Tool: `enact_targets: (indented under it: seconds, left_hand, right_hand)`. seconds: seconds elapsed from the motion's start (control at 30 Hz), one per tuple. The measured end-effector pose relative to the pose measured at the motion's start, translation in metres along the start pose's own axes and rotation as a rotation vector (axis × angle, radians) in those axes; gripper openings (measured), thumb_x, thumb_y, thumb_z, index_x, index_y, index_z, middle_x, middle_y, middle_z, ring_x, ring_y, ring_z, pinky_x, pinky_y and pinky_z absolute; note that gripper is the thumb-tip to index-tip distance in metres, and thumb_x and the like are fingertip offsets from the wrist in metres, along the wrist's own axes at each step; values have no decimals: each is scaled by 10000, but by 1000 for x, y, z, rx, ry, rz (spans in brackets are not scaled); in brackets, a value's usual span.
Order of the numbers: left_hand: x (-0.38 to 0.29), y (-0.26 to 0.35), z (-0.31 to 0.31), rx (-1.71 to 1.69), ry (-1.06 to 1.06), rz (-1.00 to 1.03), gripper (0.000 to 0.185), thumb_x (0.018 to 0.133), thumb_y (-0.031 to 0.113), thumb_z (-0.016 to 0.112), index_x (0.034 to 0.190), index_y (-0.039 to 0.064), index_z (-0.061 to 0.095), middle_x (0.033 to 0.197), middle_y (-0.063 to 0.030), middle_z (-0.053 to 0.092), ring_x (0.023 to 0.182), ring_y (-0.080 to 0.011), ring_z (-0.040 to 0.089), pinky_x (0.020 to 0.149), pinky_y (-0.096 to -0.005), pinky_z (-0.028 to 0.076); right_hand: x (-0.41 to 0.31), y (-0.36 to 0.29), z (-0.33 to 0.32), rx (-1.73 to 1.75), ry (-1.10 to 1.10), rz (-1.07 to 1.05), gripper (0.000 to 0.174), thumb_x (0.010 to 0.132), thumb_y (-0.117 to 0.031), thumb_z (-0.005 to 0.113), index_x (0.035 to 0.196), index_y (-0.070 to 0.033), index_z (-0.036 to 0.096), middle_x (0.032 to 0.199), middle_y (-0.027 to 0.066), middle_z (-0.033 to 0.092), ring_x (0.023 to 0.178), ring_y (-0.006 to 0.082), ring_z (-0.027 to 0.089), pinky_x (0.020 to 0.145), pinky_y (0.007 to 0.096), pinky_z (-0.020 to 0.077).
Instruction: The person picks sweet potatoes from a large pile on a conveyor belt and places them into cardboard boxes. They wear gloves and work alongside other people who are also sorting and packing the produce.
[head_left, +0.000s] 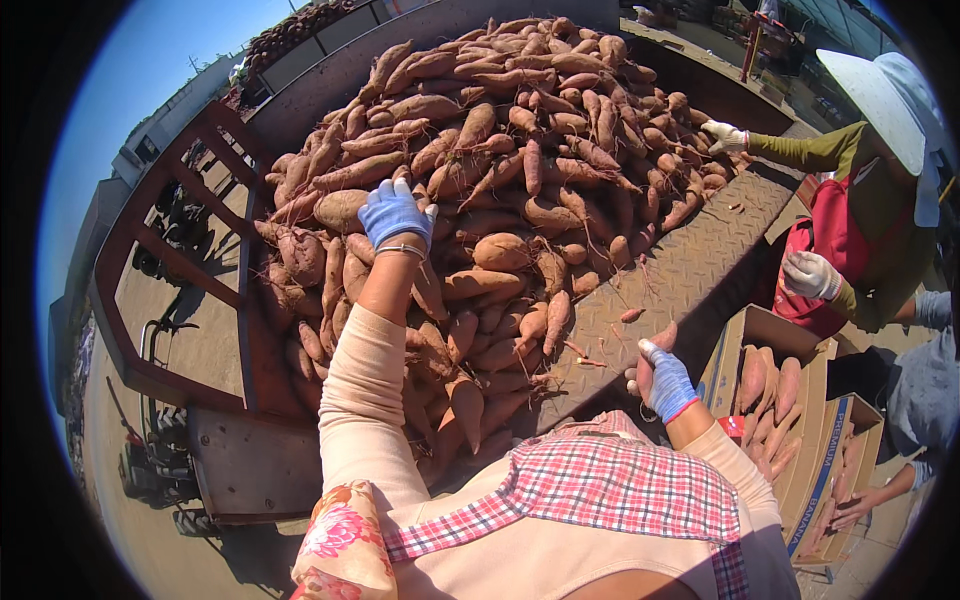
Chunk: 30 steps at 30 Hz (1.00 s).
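Observation:
A large heap of sweet potatoes (502, 240) with thin roots fills a metal truck bed. My left hand (395, 214), in a blue-coated work glove, rests on the heap at its left part, fingers over a sweet potato whose end shows at the fingertips; whether it grips it is not clear. Beside it lies a thick, pale sweet potato (340, 211). My right hand (666, 379), in a similar glove, holds a sweet potato (663, 339) above the near edge of the rusty tread-plate ledge (622, 300). Broken root ends and a small piece (631, 316) lie on that ledge.
A co-worker in a white hat (877, 105) stands right, one gloved hand (725, 138) at the heap. Cardboard boxes (814, 472) of sweet potatoes stand lower right, near another person's bare hand (855, 506). A red metal frame (169, 352) bounds the bed's left side.

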<state>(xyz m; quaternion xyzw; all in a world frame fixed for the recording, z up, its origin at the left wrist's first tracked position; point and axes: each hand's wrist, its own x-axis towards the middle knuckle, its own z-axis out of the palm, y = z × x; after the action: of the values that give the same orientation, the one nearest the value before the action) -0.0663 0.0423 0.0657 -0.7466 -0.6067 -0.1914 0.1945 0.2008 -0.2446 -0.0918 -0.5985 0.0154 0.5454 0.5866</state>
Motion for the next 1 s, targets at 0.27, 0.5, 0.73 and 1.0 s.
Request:
enact_targets:
  seconds: [0.27, 0.5, 0.73, 1.0]
  left_hand:
    - [24, -35, 30, -33, -421, -327, 575, 771, 395, 709, 1218, 100, 502, 1235, -170, 556, 1140, -327, 561, 941, -417, 468]
    - [7, -9, -7, -528, -156, -121, 605, 627, 271, 778, 1120, 53, 504, 1054, -187, 608, 954, -344, 615, 833, -405, 501]
    - [-79, 104, -38, -792, -491, 725, 582, 687, 351, 772, 1136, 61, 542, 1088, -182, 579, 1014, -359, 567, 910, -389, 447]
    - [15, 1, 59, 107, -444, -115, 664, 817, 433, 643, 1380, 201, 376, 1270, -135, 530, 1155, -319, 526, 924, -475, 403]
  right_hand:
    - [34, -11, 52, -662, -286, -607, 664, 821, -293, 707, 1324, -2, 385, 1204, 181, 528, 1123, 315, 526, 938, 357, 434]
    - [12, -18, 67, -469, -647, -556, 728, 861, -301, 661, 1423, -38, 279, 1347, 135, 435, 1250, 215, 432, 1038, 328, 361]
    - [2, -15, 66, 306, -639, -342, 701, 876, -528, 558, 1346, -57, 335, 1213, 130, 520, 1051, 251, 538, 933, 371, 444]
    - [1, -27, 10, 601, -443, -65, 561, 854, -540, 557, 1046, -13, 537, 828, 125, 591, 715, 294, 576, 712, 463, 498]
